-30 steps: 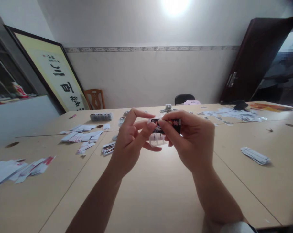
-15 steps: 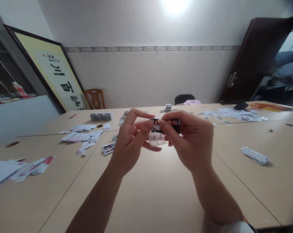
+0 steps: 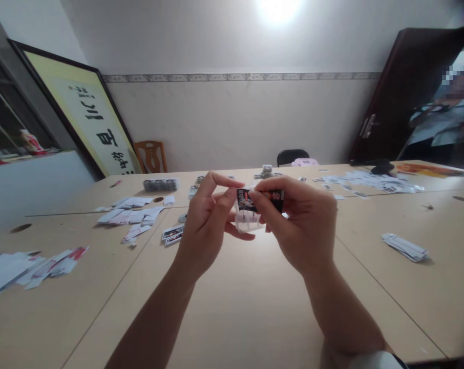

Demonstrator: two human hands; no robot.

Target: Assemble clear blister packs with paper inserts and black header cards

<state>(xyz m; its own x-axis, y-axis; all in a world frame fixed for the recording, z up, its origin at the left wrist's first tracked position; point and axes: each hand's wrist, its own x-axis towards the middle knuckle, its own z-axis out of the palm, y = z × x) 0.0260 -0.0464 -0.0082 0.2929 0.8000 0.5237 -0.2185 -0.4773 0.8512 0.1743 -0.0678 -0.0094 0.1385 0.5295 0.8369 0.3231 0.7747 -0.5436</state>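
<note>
Over the middle of the table, my right hand (image 3: 307, 223) pinches a small black printed label (image 3: 245, 203) with orange and white print between thumb and fingers. Just below and behind it is a clear plastic container (image 3: 246, 223), partly covered by the label. My left hand (image 3: 205, 223) is closed around the left side of this container, its index finger bent over the top and its thumb by the label's left edge. Right-hand fingertips hide part of the container, so I cannot tell whether the label touches it.
Black-and-white printed cards (image 3: 172, 234) lie left of my hands, near loose white papers (image 3: 130, 215). A row of small packed boxes (image 3: 160, 184) stands farther back. A folded paper bundle (image 3: 404, 247) lies right, scattered slips (image 3: 370, 180) beyond. A person (image 3: 443, 120) is by the door.
The label has shifted slightly left in my right hand. My left thumb has moved off the label's face to its edge. The person by the door now stands more in view.
</note>
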